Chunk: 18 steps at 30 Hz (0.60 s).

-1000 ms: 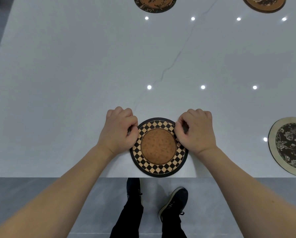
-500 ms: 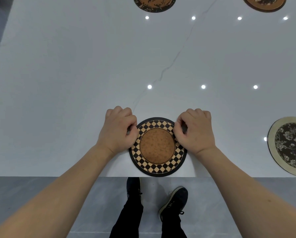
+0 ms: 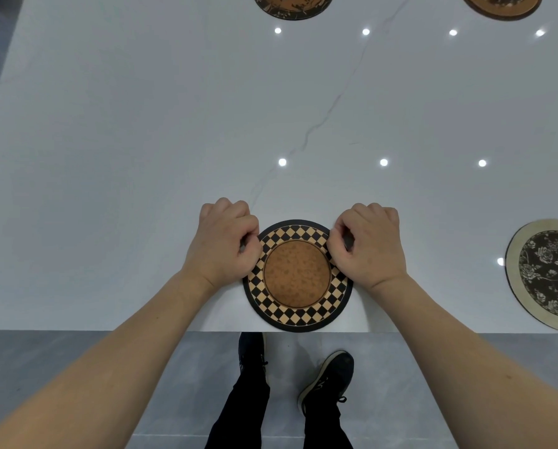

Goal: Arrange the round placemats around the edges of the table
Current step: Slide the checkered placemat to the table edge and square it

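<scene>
A round placemat with a black-and-tan checkered ring and a brown centre [image 3: 297, 277] lies flat at the near edge of the white table [image 3: 141, 140]. My left hand [image 3: 222, 241] pinches its left rim with curled fingers. My right hand [image 3: 368, 243] pinches its right rim the same way. A cream-rimmed placemat with dark flowers [image 3: 546, 273] lies at the near edge to the right. Two brown placemats sit at the far edge, one at centre [image 3: 292, 6] and one at right [image 3: 501, 6], both cut off by the frame.
The table's near edge runs across the view just below the checkered placemat. Beneath it are grey floor tiles and the person's two dark shoes [image 3: 326, 380]. A thin dark vein crosses the tabletop. Ceiling lights reflect as bright dots.
Both hands and the checkered placemat have slid very slightly toward the near edge; the grip is unchanged.
</scene>
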Each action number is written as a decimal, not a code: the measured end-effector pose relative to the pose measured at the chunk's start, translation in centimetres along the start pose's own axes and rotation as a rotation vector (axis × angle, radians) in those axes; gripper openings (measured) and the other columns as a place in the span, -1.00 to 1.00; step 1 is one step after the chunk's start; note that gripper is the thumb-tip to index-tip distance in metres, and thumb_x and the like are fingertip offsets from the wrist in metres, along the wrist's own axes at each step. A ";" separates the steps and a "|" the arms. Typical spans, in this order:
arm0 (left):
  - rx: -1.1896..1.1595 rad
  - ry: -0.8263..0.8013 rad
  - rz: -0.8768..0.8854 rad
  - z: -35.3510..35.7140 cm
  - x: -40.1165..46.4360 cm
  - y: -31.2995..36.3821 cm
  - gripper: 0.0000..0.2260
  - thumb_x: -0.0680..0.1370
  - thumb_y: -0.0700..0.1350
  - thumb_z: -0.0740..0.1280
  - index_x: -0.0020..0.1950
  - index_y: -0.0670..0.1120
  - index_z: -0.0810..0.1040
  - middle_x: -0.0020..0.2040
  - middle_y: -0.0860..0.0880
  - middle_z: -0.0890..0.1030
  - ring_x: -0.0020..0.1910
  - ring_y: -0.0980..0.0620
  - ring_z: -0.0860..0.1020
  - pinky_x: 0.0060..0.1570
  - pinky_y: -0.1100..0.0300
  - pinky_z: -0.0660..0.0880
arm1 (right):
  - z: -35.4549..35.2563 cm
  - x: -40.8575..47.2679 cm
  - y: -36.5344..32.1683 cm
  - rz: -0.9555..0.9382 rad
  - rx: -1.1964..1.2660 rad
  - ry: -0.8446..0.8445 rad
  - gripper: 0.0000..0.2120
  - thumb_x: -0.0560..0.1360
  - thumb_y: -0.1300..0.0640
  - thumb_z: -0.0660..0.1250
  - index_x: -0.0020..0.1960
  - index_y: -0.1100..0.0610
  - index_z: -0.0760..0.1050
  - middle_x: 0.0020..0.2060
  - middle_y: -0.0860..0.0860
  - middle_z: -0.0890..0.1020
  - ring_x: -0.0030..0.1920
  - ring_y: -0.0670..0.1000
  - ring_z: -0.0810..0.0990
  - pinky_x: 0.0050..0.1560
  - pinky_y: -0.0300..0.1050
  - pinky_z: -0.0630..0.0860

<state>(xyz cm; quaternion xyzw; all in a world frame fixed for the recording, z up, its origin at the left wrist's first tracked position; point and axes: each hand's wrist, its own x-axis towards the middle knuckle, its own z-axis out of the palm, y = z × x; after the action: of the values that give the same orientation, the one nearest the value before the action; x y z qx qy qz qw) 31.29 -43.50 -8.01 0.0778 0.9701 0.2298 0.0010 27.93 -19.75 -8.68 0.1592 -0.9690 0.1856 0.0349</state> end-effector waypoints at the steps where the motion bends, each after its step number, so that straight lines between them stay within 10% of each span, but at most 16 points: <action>1: -0.003 -0.001 -0.001 0.0 0.0 0.0 -0.82 0.38 -0.10 0.13 -0.36 -0.11 0.45 -0.33 0.01 0.42 -0.24 -0.01 0.33 -0.09 0.18 0.12 | 0.0 0.0 0.0 0.001 -0.003 0.000 -0.83 0.40 0.08 0.24 -0.34 0.11 0.43 -0.40 -0.03 0.46 -0.29 0.03 0.37 -0.10 -0.12 0.19; 18: -0.107 0.023 -0.040 0.0 -0.1 0.0 -0.89 0.34 -0.09 0.19 -0.26 -0.10 0.46 -0.25 0.01 0.43 -0.21 0.02 0.36 -0.06 0.17 0.20 | 0.1 0.0 0.0 -0.001 -0.018 0.006 -0.84 0.39 0.10 0.25 -0.34 0.13 0.43 -0.40 -0.02 0.46 -0.29 0.04 0.38 -0.11 -0.13 0.17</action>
<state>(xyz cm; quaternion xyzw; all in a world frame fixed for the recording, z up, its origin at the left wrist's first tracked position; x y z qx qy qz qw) 31.43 -43.49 -8.05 0.0554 0.9578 0.2821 -0.0014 27.92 -19.75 -8.78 0.1585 -0.9705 0.1774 0.0394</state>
